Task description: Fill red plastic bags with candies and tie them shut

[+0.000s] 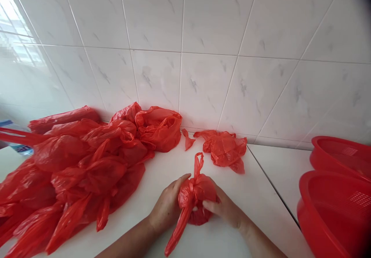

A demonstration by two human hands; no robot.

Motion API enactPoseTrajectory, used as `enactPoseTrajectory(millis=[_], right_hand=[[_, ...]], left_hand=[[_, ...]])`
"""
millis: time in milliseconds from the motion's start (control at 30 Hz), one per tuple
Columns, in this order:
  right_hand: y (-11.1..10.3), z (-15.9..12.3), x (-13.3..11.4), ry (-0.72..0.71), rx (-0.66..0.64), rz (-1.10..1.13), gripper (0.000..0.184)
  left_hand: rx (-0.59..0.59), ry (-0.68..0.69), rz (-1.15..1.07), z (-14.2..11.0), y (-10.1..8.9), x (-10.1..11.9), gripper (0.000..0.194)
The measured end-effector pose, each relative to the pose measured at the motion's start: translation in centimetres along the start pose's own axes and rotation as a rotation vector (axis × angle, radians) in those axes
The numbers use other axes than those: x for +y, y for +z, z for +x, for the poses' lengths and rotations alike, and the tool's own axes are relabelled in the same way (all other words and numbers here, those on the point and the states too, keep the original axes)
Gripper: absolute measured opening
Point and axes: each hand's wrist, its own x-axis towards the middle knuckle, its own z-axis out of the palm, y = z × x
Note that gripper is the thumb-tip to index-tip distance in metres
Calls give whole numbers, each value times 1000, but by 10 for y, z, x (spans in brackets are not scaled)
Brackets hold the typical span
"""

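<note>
Between my two hands, at the lower middle of the head view, is a red plastic bag point(203, 191) knotted at its top. One tied handle loop points up toward the wall; a twisted end trails toward me. My left hand point(168, 200) curls against the bag's left side, its thumb near the knot. On the right side my right hand point(222, 204) wraps round the bag, with the thumb laid across its front. The other fingers of both hands are mostly hidden by the bag, and its contents cannot be made out.
A large heap of red plastic bags point(87, 169) fills the left. A crumpled red bag point(224, 149) and a small red scrap point(188, 140) lie near the tiled wall point(208, 84). Red plastic baskets point(313, 211) stand at the right, past a seam in the white tabletop point(162, 169).
</note>
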Motion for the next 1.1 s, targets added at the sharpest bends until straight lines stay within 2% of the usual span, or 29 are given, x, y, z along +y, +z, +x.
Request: enactPoseTrajectory(millis=[67, 133, 200, 267, 367, 433, 500, 567, 633, 767, 867, 933, 1033, 1067, 1100], right_hand=[[-6, -1, -5, 1, -73, 210, 64], [-7, -1, -6, -8, -90, 323, 68], [-3, 0, -4, 1, -72, 358, 61], [3, 0, -3, 27, -53, 395, 49], [5, 1, -2, 38, -56, 529, 24], [2, 2, -1, 15, -33, 634, 17], [-4, 3, 0, 3, 27, 686, 18], [-11, 3, 4, 24, 107, 684, 20], [-17, 5, 9, 54, 193, 664, 23], [-30, 9, 22, 89, 379, 634, 26], [-41, 9, 28, 122, 460, 573, 25], [-47, 8, 29, 153, 421, 523, 24], [-54, 5, 28, 156, 253, 497, 26], [-54, 4, 28, 144, 202, 492, 32], [-54, 3, 27, 128, 160, 469, 38]], left_hand=[[17, 177, 96, -2, -3, 0, 83], [24, 362, 168, -4, -4, 2, 93], [11, 490, 201, -6, -5, 7, 97], [-24, 560, 215, -7, -5, 13, 98], [-77, 615, 193, -12, -6, 20, 87], [-51, 617, 152, -14, -10, 21, 71], [34, 531, 149, -15, -15, 19, 57], [127, 405, 213, -12, -23, 14, 47], [178, 344, 347, -6, -34, 9, 38], [161, 395, 707, 7, -53, 0, 29], [129, 385, 769, 11, -58, -4, 27], [109, 337, 701, 10, -57, -6, 30], [123, 300, 575, 7, -49, -6, 29], [131, 313, 540, 6, -45, -6, 39], [135, 339, 509, 5, -40, -5, 59]])
